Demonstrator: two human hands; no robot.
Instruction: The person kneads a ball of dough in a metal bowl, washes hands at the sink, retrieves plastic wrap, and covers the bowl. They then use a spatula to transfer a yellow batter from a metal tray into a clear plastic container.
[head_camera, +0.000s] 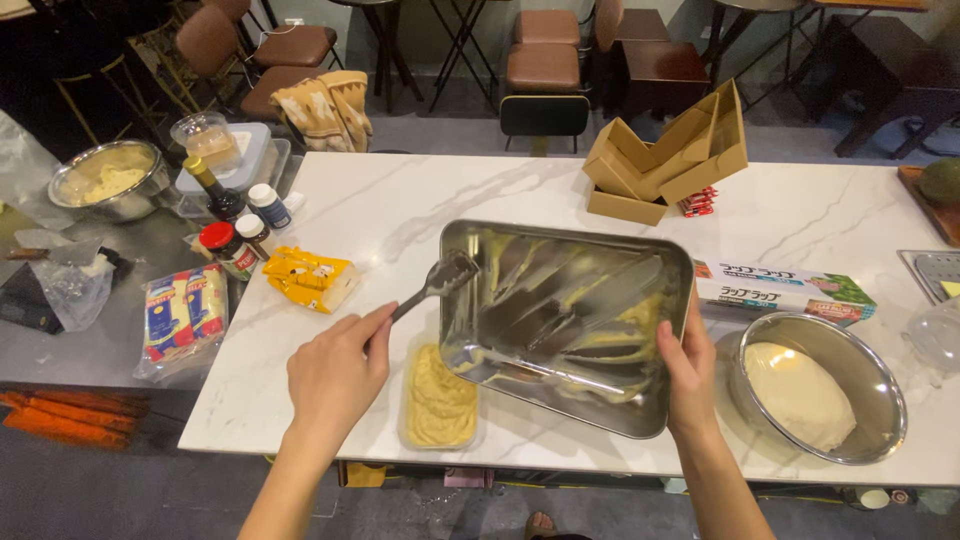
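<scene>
From the head view, my left hand (335, 375) grips a spatula (437, 281); my right hand (688, 378) clasps the tilted steel tray (566, 322) over a container of yellow paste (440, 398). Right of it sit a steel bowl (822, 388) and long wrap box (783, 290); a yellow packet (309, 279) lies beyond my left.

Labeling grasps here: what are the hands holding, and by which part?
Left hand holds a spatula by its handle end. Right hand grips the tilted steel tray by its right rim, over a tub of yellow batter.
</scene>
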